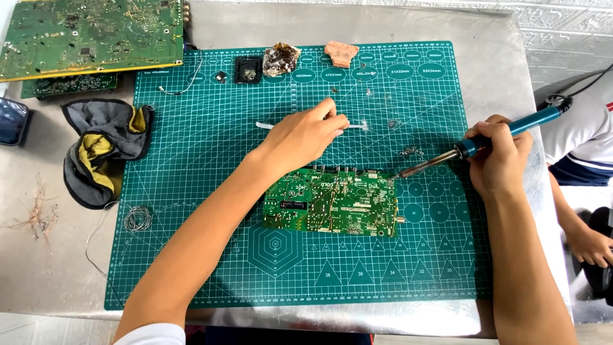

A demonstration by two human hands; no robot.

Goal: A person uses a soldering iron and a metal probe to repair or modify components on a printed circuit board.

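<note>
The right hand [499, 155] grips a blue-handled soldering iron [485, 142], its tip at the green rectangular circuit board [332, 201] just left of it, while the left hand [305, 134] pinches white tweezers [265, 125] beyond; a slip could probably scorch neighbouring tracks

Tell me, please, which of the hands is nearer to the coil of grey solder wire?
Left. The left hand lies up and right of the coil; the right hand is across the mat.

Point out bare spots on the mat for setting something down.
Free: the mat stretch between the rag and left forearm; the strip below the circuit board. Crowded: the top edge with scraps, and around the soldering iron in the right hand. Left hand covers the white strip.
</note>
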